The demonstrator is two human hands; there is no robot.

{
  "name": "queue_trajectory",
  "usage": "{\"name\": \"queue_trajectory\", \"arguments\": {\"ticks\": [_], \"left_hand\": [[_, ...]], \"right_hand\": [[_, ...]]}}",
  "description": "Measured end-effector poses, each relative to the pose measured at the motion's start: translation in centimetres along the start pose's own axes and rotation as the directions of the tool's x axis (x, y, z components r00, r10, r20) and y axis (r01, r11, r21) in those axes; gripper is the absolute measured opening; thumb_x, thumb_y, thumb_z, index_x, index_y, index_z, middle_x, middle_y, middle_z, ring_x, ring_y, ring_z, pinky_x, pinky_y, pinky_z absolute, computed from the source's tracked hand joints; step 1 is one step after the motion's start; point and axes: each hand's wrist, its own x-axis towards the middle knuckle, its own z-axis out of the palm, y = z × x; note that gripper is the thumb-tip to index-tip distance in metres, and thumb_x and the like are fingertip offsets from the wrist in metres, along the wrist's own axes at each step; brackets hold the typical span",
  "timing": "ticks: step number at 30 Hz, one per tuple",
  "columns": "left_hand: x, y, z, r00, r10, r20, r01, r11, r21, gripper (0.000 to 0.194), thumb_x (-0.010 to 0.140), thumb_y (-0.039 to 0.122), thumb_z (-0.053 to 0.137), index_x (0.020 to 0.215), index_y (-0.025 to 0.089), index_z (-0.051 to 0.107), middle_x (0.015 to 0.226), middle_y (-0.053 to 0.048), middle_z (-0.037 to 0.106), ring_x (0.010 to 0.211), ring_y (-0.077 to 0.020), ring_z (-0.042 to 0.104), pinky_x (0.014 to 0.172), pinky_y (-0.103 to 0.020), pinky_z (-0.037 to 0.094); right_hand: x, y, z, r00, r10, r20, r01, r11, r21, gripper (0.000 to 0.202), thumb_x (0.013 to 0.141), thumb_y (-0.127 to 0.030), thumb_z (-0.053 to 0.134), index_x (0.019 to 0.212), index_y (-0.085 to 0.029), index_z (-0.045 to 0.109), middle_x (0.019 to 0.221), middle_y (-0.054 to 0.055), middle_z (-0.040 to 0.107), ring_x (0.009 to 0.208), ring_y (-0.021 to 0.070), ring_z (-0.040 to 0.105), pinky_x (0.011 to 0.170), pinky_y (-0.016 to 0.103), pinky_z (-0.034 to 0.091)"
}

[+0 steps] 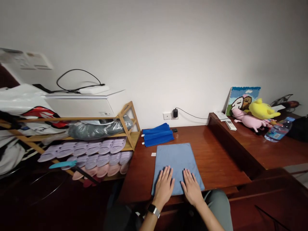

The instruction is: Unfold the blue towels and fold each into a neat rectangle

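Observation:
A grey-blue cloth point(174, 157) lies flat on the wooden table, its near edge close to the table's front, with a small white tag sticking out at its left side. My left hand point(164, 186) rests palm down on the cloth's near left part, fingers stretched forward; a watch is on that wrist. On the near right part, my right hand point(192, 186) lies flat too, its fingers slightly spread. Neither hand grips anything. Beyond the cloth, to the left, folded bright blue cloths point(158, 135) with white tags lie near the wall.
Left of the table point(216, 163) stands a wooden rack point(131, 141) with several purple slippers point(99, 147) and a white box point(81, 107). A raised ledge on the right holds a remote point(231, 125), plush toys point(261, 109) and a water bottle point(279, 130). A charger point(175, 113) is plugged into the wall.

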Motion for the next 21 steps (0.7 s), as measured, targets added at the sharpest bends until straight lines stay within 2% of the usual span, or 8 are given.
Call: {"name": "queue_trajectory", "arguments": {"ticks": [2,6,9,14,17,21], "left_hand": [[-1.2,0.6,0.3,0.999,0.037,0.015,-0.037,0.999,0.002,0.057,0.113,0.040,0.038,0.166,0.022,0.043,0.169,-0.008,0.051,0.157,-0.0263,0.047,0.129,-0.051,0.042],[-2.9,1.6,1.0,1.000,0.001,0.000,-0.001,1.000,0.021,0.058,0.112,0.033,0.036,0.169,0.024,0.037,0.171,-0.007,0.048,0.158,-0.0258,0.044,0.130,-0.052,0.041],[-3.2,1.7,0.9,1.000,0.019,0.018,-0.019,0.999,0.026,0.056,0.112,0.032,0.035,0.168,0.027,0.040,0.169,-0.005,0.050,0.158,-0.0247,0.045,0.130,-0.052,0.042],[-2.9,1.2,0.6,0.999,-0.049,0.023,0.048,0.997,0.052,0.057,0.111,0.031,0.034,0.168,0.026,0.042,0.171,-0.003,0.047,0.159,-0.0234,0.044,0.130,-0.049,0.044],[-3.4,0.8,0.9,0.999,-0.035,0.036,0.033,0.998,0.053,0.058,0.110,0.031,0.037,0.168,0.030,0.040,0.170,-0.001,0.048,0.157,-0.0236,0.046,0.129,-0.049,0.046],[-4.7,-0.6,1.5,0.990,-0.141,-0.007,0.140,0.982,0.124,0.058,0.109,0.032,0.039,0.167,0.030,0.043,0.168,-0.003,0.051,0.156,-0.0246,0.047,0.128,-0.049,0.047]], "right_hand": [[0.2,-0.3,0.1,1.000,-0.003,-0.013,0.003,1.000,0.002,0.066,0.115,-0.051,0.027,0.173,-0.021,0.028,0.174,0.010,0.037,0.161,0.0266,0.038,0.131,0.048,0.034],[1.5,-1.3,0.5,0.999,-0.048,0.003,0.048,0.999,0.026,0.065,0.115,-0.050,0.027,0.170,-0.018,0.036,0.170,0.013,0.045,0.158,0.0277,0.043,0.129,0.050,0.037],[2.2,-2.1,0.9,0.999,-0.035,0.028,0.034,0.998,0.051,0.064,0.114,-0.048,0.026,0.170,-0.018,0.037,0.171,0.012,0.043,0.160,0.0273,0.041,0.129,0.052,0.036],[2.3,-2.9,1.4,0.996,0.009,0.084,-0.018,0.995,0.099,0.065,0.114,-0.049,0.027,0.170,-0.019,0.037,0.172,0.011,0.041,0.161,0.0270,0.038,0.131,0.051,0.034],[1.9,-2.5,1.4,0.996,0.015,0.093,-0.026,0.993,0.117,0.067,0.113,-0.054,0.026,0.170,-0.019,0.037,0.173,0.010,0.039,0.162,0.0266,0.037,0.132,0.051,0.033],[1.0,-0.4,1.4,0.990,0.123,0.072,-0.129,0.988,0.080,0.073,0.112,-0.060,0.024,0.169,-0.017,0.040,0.173,0.012,0.039,0.161,0.0284,0.038,0.132,0.052,0.033]]}}
